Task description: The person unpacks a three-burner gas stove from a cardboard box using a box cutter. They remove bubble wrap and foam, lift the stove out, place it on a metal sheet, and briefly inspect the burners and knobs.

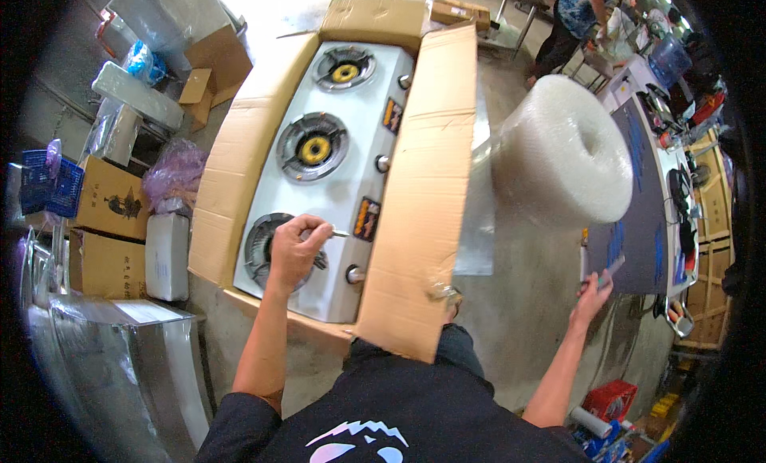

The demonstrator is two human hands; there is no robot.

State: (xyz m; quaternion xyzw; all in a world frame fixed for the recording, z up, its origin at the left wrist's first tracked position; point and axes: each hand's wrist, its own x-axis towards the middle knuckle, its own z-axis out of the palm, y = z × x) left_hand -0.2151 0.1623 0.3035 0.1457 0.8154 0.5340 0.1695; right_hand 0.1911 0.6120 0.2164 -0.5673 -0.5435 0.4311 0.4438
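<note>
A white three-burner gas stove (319, 203) lies in an open cardboard box (411, 191), with its round burners in a row and knobs along the right side. Over the nearest burner (263, 243), my left hand (297, 251) is closed in a pinch. A thin, light-coloured stick-like piece (340, 234) pokes out from its fingertips; its kind is unclear. Out to the right, my right hand (590, 299) wraps round a grey, angular object (613, 268) beside the dark-topped table. Blur and small size hide what that object is.
A big roll of bubble wrap (558, 156) stands right of the box. Beyond it is a table (626, 255) with cluttered tools. Cartons (112, 199) and wrapped metal units (128, 367) line the left. Another person (570, 20) works at the far right.
</note>
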